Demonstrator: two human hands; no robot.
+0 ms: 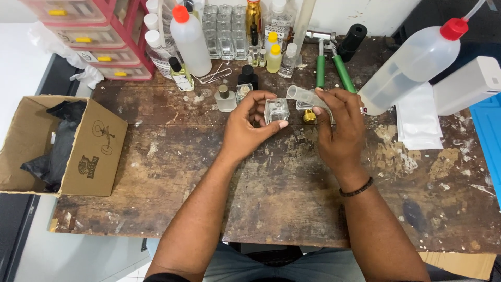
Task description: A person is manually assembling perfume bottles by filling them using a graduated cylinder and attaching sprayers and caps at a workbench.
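Note:
My left hand (248, 128) grips a small square clear glass bottle (276, 110) just above the worn wooden table (292, 198). My right hand (340, 128) holds a small clear plastic cup (301, 95) tilted on its side, its mouth pointing left over the bottle's neck. A small gold cap (309, 116) lies on the table between my two hands, right beside the bottle.
A cardboard box (94, 151) with black bags stands at the left edge. Squeeze bottles with red caps (190, 42) (412, 65), glass bottles (225, 31), green-handled pliers (331, 65), a black cylinder (352, 40) and red drawers (99, 36) line the back. White packets (417, 117) lie right.

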